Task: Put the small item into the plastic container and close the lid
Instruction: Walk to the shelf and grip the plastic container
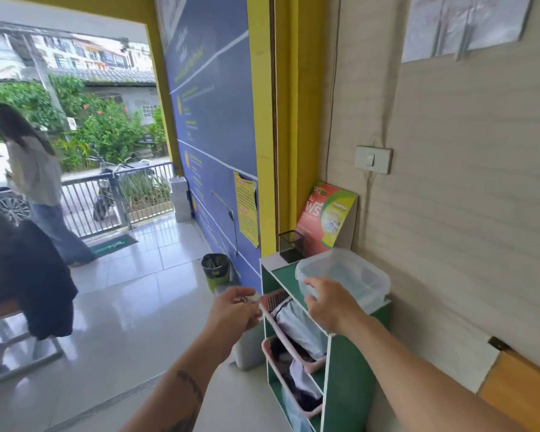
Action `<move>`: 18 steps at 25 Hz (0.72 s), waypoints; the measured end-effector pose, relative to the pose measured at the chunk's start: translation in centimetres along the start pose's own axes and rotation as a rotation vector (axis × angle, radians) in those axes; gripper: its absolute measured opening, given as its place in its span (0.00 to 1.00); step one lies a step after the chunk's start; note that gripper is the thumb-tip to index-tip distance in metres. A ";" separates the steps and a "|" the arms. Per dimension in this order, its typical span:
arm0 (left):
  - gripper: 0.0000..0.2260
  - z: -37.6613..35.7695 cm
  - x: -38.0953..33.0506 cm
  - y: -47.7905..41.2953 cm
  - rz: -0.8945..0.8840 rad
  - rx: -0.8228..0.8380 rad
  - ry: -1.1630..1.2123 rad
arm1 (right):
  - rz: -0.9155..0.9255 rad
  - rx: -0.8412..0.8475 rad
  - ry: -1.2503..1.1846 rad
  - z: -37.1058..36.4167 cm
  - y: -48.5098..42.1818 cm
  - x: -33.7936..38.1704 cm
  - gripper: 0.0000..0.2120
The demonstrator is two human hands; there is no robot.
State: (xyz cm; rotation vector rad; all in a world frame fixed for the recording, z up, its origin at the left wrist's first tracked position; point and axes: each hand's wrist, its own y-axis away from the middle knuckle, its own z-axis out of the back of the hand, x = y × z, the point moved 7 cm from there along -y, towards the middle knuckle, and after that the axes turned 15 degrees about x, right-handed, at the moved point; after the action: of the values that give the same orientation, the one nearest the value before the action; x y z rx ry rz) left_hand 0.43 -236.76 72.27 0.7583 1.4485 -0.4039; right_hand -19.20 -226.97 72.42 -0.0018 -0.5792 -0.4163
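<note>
The left hand (234, 310) is held out over the floor just left of the green shelf unit (346, 369), its fingers (247, 296) pinched on a small item (252, 298) too blurred to identify. To the right, the plastic container (346, 275) sits on top of the shelf unit with its lid on. The right hand (331, 304) touches the container's near edge, but whether its fingers grasp it cannot be told.

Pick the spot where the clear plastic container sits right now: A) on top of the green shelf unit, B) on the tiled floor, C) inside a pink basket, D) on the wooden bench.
A: the plastic container rests on the top of the green shelf unit, with the right hand at its near edge.
</note>
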 end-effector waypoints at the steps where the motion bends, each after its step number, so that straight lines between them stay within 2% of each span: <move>1: 0.13 -0.2 -0.5 -2.1 0.007 0.003 -0.018 | -0.009 -0.002 0.017 0.6 -1.7 -0.5 0.23; 3: 0.14 -0.7 -0.9 -6.5 0.020 0.025 -0.032 | -0.033 -0.005 0.042 1.5 -4.9 -1.6 0.22; 7: 0.09 -1.7 -1.1 -15.1 0.043 0.113 0.038 | -0.096 -0.017 0.031 1.7 -10.0 -3.7 0.24; 11: 0.10 -1.9 0.6 -22.7 0.138 0.185 0.091 | -0.212 -0.017 0.046 0.9 -14.5 -6.0 0.26; 18: 0.09 -1.3 3.6 -34.1 0.263 0.360 -0.052 | -0.451 -0.013 0.116 -1.1 -21.1 -8.0 0.25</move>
State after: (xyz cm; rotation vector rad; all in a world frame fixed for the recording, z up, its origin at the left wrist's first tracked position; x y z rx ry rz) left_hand -22.96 -259.38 61.37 1.2040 1.2197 -0.4831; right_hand -32.74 -243.42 64.89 0.1424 -0.4597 -0.8523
